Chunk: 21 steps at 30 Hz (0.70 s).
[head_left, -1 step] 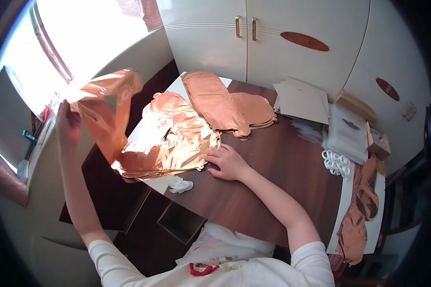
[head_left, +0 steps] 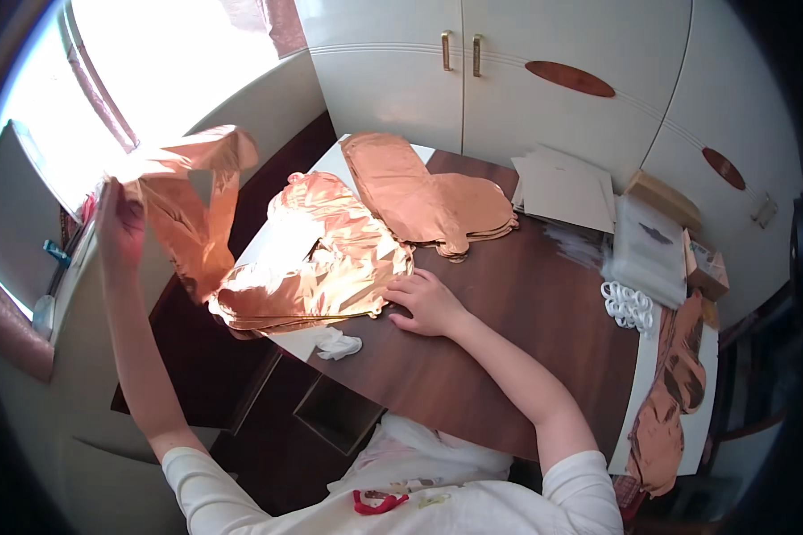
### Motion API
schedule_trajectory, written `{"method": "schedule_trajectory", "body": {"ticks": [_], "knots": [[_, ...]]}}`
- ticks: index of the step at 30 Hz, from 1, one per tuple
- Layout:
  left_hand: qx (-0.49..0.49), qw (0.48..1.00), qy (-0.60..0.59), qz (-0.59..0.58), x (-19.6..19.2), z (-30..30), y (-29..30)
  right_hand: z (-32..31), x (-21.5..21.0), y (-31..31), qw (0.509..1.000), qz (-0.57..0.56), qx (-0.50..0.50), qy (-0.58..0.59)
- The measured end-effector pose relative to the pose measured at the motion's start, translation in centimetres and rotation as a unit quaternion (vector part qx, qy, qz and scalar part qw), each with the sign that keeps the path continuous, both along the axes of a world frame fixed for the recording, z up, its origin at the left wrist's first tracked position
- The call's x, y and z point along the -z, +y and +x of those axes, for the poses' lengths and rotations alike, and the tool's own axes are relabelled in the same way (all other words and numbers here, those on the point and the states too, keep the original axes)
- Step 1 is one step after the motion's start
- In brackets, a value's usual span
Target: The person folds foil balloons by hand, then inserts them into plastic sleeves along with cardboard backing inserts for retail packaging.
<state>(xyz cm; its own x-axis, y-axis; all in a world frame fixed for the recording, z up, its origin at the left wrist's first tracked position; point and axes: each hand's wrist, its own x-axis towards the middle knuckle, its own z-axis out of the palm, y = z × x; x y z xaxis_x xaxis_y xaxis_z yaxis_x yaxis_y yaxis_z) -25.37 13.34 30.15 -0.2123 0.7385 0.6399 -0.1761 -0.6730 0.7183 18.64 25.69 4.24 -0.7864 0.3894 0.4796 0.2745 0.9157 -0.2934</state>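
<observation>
My left hand (head_left: 120, 223) is raised high at the left, away from the table, and grips a flat copper foil balloon (head_left: 192, 209) that hangs down and curls at its top. My right hand (head_left: 428, 301) rests palm down on the brown table (head_left: 509, 357), its fingers touching the edge of a pile of shiny copper foil balloons (head_left: 321, 263). A second stack of flat copper foil balloons (head_left: 428, 196) lies farther back on the table.
White sheets (head_left: 567, 187) and clear plastic bags (head_left: 647, 250) lie at the far right, with white rings (head_left: 629, 305) beside them. More copper foil (head_left: 674, 392) hangs over the right edge. A crumpled white scrap (head_left: 339, 343) sits near the front edge. White cupboards (head_left: 473, 71) stand behind.
</observation>
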Motion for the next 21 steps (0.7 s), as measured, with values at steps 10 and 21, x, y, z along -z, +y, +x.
{"method": "schedule_trajectory", "body": {"ticks": [10, 21], "knots": [[0.112, 0.929, 0.194, -0.295, 0.1, 26.0, -1.4, -0.2, -5.2, -7.7, 0.875, -0.348, -0.147, 0.303], [0.229, 0.938, -0.111, -0.236, 6.8, 34.1, -5.6, 11.9, -8.6, -10.2, 0.938, -0.097, 0.187, 0.276]]}}
